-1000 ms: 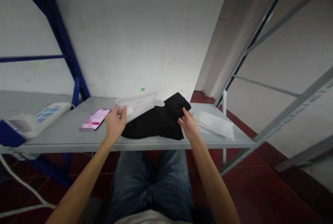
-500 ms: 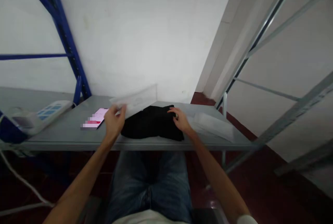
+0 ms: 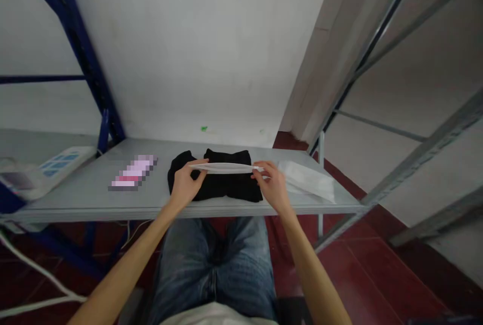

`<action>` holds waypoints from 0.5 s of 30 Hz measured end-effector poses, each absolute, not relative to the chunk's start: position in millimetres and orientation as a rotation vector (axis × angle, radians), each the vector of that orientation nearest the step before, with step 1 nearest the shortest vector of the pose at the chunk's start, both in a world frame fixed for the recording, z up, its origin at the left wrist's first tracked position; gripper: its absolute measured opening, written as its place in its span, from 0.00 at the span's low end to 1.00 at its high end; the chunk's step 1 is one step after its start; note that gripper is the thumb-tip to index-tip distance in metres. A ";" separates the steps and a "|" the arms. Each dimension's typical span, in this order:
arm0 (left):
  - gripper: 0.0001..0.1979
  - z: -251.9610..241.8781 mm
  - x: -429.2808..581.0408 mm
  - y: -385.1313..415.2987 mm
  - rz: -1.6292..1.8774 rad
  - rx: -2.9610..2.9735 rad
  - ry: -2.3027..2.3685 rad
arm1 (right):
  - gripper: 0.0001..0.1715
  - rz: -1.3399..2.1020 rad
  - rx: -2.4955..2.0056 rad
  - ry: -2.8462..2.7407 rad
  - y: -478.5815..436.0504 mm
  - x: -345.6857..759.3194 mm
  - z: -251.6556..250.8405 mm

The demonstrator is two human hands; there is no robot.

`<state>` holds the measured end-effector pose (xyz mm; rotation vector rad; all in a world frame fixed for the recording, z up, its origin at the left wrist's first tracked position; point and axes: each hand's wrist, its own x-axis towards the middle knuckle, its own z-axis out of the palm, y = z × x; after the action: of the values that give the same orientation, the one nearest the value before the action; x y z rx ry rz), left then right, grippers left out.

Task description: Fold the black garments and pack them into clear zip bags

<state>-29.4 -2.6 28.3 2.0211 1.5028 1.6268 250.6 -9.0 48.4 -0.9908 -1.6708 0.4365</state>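
Observation:
Both hands grip a whitish translucent plastic bag (image 3: 226,168) by opposite ends of its long edge. That edge faces me and bows slightly apart in the middle. My left hand (image 3: 187,180) pinches the left end between thumb and fingers. At the right end, my right hand (image 3: 270,183) pinches a corner. Beneath the bag, a folded black garment (image 3: 226,188) lies on the grey table (image 3: 94,194), partly hidden by the bag and my left hand.
A stack of clear plastic bags (image 3: 309,181) lies right of the garment. Left of it is a phone (image 3: 134,171) with a blurred screen. A white device with blue panels (image 3: 62,164) stands farther left. Metal posts (image 3: 85,53) and a wall (image 3: 204,53) border the table.
The bag moved from the left to in front of me, above the garment. My right hand left the garment and took the bag's other end. The view shifted slightly.

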 end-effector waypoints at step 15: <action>0.28 31.6 -55.0 11.6 1.785 1.429 1.646 | 0.14 0.283 -0.844 -1.709 -27.2 238.2 58.7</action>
<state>-55.0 11.6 31.6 1.4293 1.6456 1.7849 238.2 -27.2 58.7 -0.8441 -1.7093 0.2828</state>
